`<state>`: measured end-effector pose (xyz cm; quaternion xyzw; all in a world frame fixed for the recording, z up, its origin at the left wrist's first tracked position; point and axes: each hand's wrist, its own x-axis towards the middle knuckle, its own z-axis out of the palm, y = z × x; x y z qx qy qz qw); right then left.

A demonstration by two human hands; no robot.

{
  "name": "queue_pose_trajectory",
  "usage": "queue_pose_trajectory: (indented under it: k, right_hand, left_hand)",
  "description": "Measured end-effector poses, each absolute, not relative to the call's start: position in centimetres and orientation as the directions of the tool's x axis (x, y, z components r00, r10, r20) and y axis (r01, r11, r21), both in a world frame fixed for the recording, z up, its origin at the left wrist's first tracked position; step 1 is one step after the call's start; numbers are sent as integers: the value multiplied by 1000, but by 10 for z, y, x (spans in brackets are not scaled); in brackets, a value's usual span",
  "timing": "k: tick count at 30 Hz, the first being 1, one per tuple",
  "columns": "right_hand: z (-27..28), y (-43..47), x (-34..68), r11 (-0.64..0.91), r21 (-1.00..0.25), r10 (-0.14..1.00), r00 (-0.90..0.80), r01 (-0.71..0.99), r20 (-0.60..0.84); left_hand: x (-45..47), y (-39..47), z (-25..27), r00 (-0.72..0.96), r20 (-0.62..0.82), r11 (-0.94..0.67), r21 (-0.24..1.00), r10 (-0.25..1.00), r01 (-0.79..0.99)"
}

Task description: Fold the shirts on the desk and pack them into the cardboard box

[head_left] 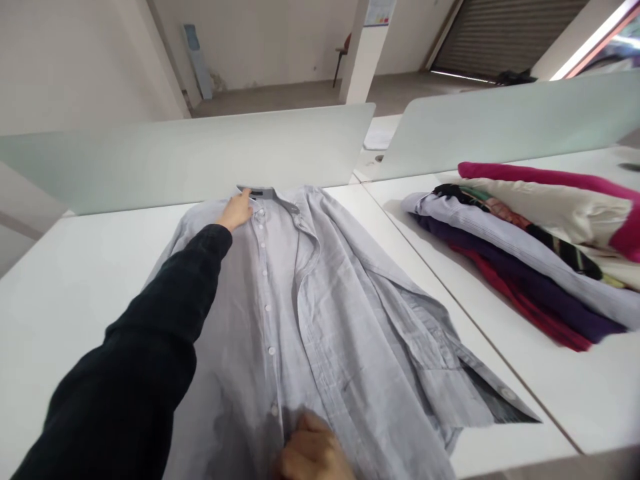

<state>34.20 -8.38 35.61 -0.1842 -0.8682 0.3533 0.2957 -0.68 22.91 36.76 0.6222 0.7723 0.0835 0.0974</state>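
A light grey button-up shirt (340, 300) lies spread on the white table, front up and unbuttoned, its collar at the far side. My left hand (237, 211) reaches out to the collar and pinches its left end. Close to me, my right hand (315, 453) is curled closed over the lower front, by the button edge; its fingertips are partly hidden and the frame's bottom edge cuts it off. White buttons run down the left front edge. The right sleeve stretches toward the near right, its cuff open.
On the right lies a pile of folded clothes (515, 247) in several colours. Frosted divider panels (225, 153) stand along the far edge of the table (45, 287). A seam between two tabletops runs past the sleeve. Behind are a pillar (367, 53) and a rolling shutter (500, 37).
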Motion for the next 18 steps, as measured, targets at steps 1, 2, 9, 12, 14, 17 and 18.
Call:
queue_pose_trajectory:
  k: [1,2,9,12,14,17,18]
  right_hand:
    - [362,-83,342,661,-741,543,-760,123,358]
    - [368,-83,341,632,-762,566,-758,144,325]
    - [412,-76,342,479,-847,644,-748,231,161]
    - [417,-77,350,532,-794,659,-733,295,170]
    - [418,-78,357,555,-755,682,-711,349,173]
    - [419,-81,364,551,-742,712,-678,381,180]
    - [419,-81,366,548,-744,716,-674,381,182]
  left_hand:
    - [-5,224,371,-188,-53,195,260,981,946]
    - [-3,217,374,-168,-61,178,269,984,946]
    - [10,118,400,-35,-109,70,332,993,941]
    - [2,51,413,-41,-111,79,358,993,930]
    - [-6,1,422,-102,-107,135,371,989,919]
    - [-6,-78,432,-272,-106,291,388,957,875]
    - [-2,-104,435,-320,-115,338,405,940,849]
